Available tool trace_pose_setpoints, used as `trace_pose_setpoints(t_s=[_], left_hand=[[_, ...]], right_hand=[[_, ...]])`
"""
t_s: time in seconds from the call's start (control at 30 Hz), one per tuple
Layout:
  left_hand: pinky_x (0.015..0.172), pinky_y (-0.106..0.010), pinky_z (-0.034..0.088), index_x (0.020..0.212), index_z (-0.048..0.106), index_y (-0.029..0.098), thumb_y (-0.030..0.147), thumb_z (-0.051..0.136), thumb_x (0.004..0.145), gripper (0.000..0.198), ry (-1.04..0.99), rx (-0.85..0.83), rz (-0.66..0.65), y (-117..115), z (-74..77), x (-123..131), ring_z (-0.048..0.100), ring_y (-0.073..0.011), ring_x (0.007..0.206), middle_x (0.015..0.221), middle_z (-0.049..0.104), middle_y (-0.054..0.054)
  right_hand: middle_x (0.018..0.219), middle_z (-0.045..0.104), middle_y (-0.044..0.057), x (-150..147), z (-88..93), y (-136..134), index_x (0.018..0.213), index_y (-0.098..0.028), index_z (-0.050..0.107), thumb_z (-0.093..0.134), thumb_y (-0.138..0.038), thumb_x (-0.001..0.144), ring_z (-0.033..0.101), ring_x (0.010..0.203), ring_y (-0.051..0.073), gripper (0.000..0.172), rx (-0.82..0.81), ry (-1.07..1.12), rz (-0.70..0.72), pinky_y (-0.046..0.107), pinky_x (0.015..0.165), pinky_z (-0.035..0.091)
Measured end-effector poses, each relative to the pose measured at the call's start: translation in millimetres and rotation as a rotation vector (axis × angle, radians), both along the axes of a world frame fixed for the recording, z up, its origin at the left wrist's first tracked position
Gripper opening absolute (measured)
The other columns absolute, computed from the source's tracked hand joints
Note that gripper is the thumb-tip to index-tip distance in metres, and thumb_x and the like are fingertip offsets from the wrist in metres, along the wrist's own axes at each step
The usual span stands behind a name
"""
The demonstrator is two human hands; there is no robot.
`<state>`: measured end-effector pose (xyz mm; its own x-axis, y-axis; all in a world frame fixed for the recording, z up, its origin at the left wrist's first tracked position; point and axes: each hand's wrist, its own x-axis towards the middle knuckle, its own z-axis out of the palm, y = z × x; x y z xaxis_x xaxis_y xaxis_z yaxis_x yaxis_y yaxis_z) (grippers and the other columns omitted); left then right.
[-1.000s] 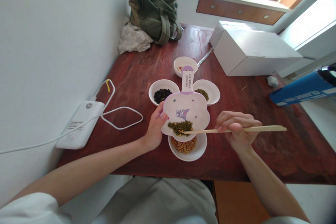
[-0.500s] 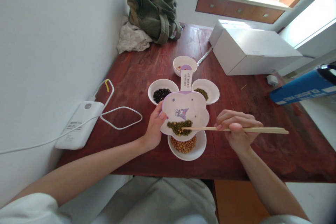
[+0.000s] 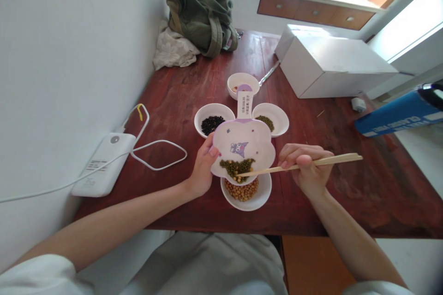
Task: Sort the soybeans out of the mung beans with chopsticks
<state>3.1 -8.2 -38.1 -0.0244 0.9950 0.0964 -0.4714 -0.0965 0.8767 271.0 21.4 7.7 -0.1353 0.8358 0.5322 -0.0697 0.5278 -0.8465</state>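
Note:
My left hand (image 3: 204,166) grips the left rim of a flower-shaped plate (image 3: 254,140) with a purple edge, a cartoon print and a labelled handle. Green beans (image 3: 238,167) mixed with some yellow ones lie at the plate's near side. Wooden chopsticks (image 3: 332,160) are held in my closed right hand (image 3: 306,166), their tips among those beans. Partly under the plate's near edge is a white bowl (image 3: 265,193) of yellow soybeans (image 3: 242,190). Beyond the plate stand a bowl of black beans (image 3: 212,124) on the left and one of green beans (image 3: 265,122) on the right.
Farther back is another white bowl (image 3: 251,79), its contents partly hidden by the handle. A power bank (image 3: 104,166) with a white cable lies left by the wall. A green bag (image 3: 204,14), a white box (image 3: 339,64) and a blue object (image 3: 398,115) stand around.
My right hand has shifted slightly left, tilting the chopsticks so their tips sit lower, nearer the plate's near edge. The beans there have moved a little. My left hand stays on the plate.

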Motion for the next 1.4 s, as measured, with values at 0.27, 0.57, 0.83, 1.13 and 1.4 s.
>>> trace_pose_setpoints(t_s=[0.27,0.57,0.83,1.13,1.4], left_hand=[[0.115,-0.049,0.067,0.145,0.084,0.023,0.080,0.084,0.101,0.072,-0.016,0.017,-0.001,0.2,-2.2,0.4,0.083,-0.0394,0.134,0.138,0.089,-0.013],[0.114,-0.048,0.068,0.142,0.084,0.024,0.079,0.084,0.101,0.068,-0.020,0.017,-0.006,1.0,-0.9,1.0,0.085,-0.0386,0.131,0.135,0.090,-0.012],[0.115,-0.049,0.068,0.142,0.084,0.024,0.079,0.086,0.099,0.071,-0.023,0.007,-0.004,0.8,0.8,0.2,0.084,-0.0394,0.133,0.136,0.090,-0.012],[0.116,-0.049,0.068,0.142,0.084,0.024,0.078,0.086,0.100,0.069,-0.028,0.005,-0.006,0.3,-0.2,0.6,0.084,-0.0386,0.133,0.136,0.090,-0.012],[0.115,-0.049,0.068,0.142,0.084,0.024,0.079,0.086,0.100,0.069,-0.022,0.007,-0.004,0.4,1.3,1.2,0.084,-0.0389,0.133,0.136,0.090,-0.012]], right_hand=[[0.055,0.072,0.004,-2.6,4.3,-1.1,0.066,-0.021,0.086,0.085,-0.063,0.107,0.065,0.048,0.017,0.059,0.016,0.067,0.004,0.032,0.048,0.049],[0.052,0.070,0.004,-3.7,8.4,0.2,0.062,-0.022,0.083,0.085,-0.064,0.107,0.063,0.044,0.018,0.062,0.027,0.067,0.019,0.032,0.045,0.047],[0.056,0.075,0.005,-2.2,6.8,0.6,0.067,-0.022,0.086,0.083,-0.058,0.111,0.068,0.048,0.020,0.057,0.058,0.066,-0.010,0.033,0.046,0.048],[0.061,0.077,0.005,3.5,0.6,0.5,0.071,-0.022,0.088,0.084,-0.057,0.110,0.072,0.054,0.021,0.053,0.034,-0.003,-0.022,0.034,0.051,0.051],[0.057,0.072,0.004,1.2,-3.5,2.7,0.066,-0.022,0.085,0.085,-0.062,0.108,0.064,0.050,0.017,0.058,-0.026,0.037,0.001,0.031,0.049,0.049]])
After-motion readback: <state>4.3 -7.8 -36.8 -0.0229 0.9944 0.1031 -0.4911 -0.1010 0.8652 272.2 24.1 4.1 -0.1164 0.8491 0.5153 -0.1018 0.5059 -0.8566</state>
